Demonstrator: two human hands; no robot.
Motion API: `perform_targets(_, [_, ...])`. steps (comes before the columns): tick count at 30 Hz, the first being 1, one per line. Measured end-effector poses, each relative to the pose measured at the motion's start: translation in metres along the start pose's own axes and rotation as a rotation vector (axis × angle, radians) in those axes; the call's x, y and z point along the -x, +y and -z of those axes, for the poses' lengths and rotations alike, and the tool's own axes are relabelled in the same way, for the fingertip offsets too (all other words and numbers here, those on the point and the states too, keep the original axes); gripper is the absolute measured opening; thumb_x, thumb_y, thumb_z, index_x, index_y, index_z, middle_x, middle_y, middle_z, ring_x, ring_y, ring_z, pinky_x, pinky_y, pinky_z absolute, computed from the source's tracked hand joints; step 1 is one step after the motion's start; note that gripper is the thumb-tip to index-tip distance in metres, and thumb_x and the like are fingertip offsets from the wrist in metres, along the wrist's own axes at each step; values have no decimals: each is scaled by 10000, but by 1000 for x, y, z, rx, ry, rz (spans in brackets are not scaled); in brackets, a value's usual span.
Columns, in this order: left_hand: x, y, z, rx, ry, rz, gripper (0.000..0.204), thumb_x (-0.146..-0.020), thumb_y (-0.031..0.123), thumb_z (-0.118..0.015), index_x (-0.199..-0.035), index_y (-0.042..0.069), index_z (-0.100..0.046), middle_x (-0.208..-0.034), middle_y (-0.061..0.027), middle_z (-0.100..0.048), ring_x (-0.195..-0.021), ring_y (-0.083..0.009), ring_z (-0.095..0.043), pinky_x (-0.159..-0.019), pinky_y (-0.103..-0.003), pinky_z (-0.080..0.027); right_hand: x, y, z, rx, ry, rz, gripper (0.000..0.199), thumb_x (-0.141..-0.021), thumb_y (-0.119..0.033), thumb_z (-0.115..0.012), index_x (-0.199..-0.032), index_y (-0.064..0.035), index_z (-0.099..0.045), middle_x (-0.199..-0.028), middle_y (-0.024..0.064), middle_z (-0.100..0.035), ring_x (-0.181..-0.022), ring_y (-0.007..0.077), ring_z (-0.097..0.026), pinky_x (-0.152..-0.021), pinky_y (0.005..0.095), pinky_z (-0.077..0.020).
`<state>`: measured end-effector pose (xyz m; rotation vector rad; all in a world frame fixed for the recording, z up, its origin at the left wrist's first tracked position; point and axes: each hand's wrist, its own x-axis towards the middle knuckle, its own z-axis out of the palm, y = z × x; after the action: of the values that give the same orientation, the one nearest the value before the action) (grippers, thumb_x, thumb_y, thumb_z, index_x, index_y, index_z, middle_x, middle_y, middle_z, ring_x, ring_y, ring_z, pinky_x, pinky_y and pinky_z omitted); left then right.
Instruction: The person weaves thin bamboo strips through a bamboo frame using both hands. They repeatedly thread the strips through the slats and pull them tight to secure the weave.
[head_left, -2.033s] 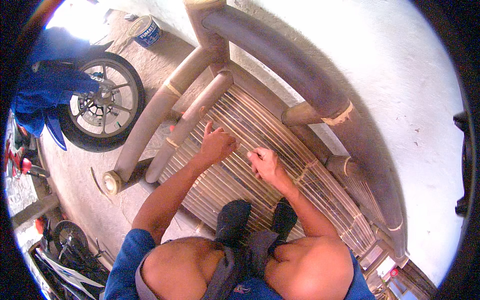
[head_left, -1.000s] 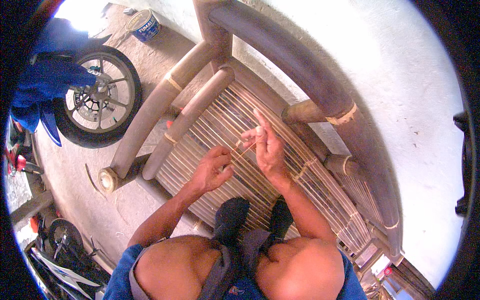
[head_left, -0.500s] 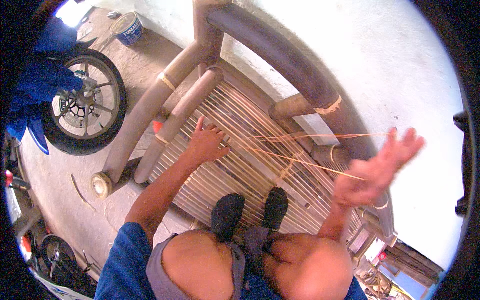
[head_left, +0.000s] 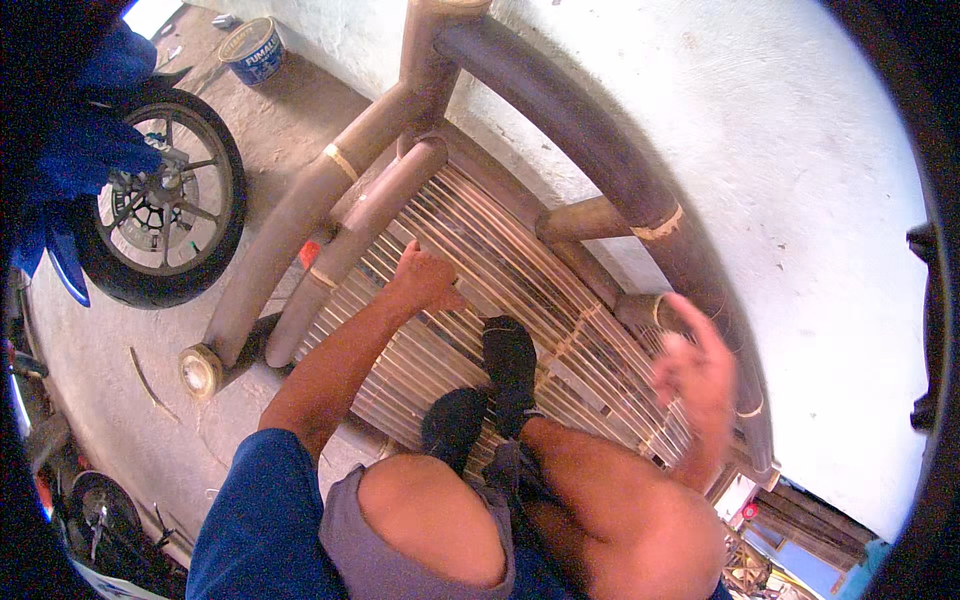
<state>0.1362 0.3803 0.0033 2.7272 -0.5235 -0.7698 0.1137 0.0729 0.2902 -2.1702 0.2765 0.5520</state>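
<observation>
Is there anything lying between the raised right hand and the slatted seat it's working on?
Nothing visible does. The right hand, blurred, hangs above the slatted seat near the back rail, with only bare slats beneath; the feet rest further left, beside the left hand.

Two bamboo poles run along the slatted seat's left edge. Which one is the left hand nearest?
The inner, shorter bamboo pole, right beside the slats. The left hand rests on the slatted seat just next to it; the outer, longer pole lies beyond, toward the motorcycle wheel.

Head fisheye – looks steeply down – close over bamboo bench [head_left: 500,250].
</observation>
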Motion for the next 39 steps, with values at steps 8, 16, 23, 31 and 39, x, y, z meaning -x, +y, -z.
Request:
perform_targets(8, [4, 4, -5, 14, 74, 60, 582, -649, 659, -681, -867, 128, -779, -865, -142, -727, -905, -310, -702, -1080, -502, -331, -125, 77, -207, 864, -254, 761, 506, -843, -366, -698, -1198, -24, -582, -1094, 236, -602, -1035, 378, -617, -832, 455, -528])
perform_targets(16, [1, 3, -13, 4, 116, 75, 584, -641, 688, -687, -816, 137, -770, -815, -108, -724, -840, -283, -702, -1017, -452, -368, -138, 100, -221, 607, -495, 632, 353, -880, -326, -639, -736, -8, -694, -863, 193, -668, -833, 376, -657, -702, 458, -530])
perform_targets(23, [12, 8, -15, 66, 240, 28, 545, -702, 648, -659, -753, 113, -748, -759, -99, -704, -922, -266, -653, -1004, -437, -362, -142, 59, -211, -508, -401, 415, 411, -982, -310, -549, -710, -9, -608, -668, 52, -584, -728, 187, -583, -730, 331, -482])
perform_targets(31, [34, 21, -31, 284, 660, -179, 321, -752, 244, -728, -1009, 64, -661, -1043, -123, -653, -998, -309, -614, -973, -454, -437, -118, 52, -220, -577, -499, 103, 425, -1004, -248, -507, -612, -119, -409, -552, -35, -376, -499, 79, -357, -501, 268, -331])
perform_targets(39, [32, 32, -39, 813, 451, -313, 225, -869, 141, -627, -1058, 22, -599, -1019, -224, -641, -960, -436, -610, -839, -482, -510, -120, 27, -214, -305, -478, 238, 435, -987, -333, -523, -641, -70, -492, -598, -49, -445, -569, 70, -398, -502, 301, -342])
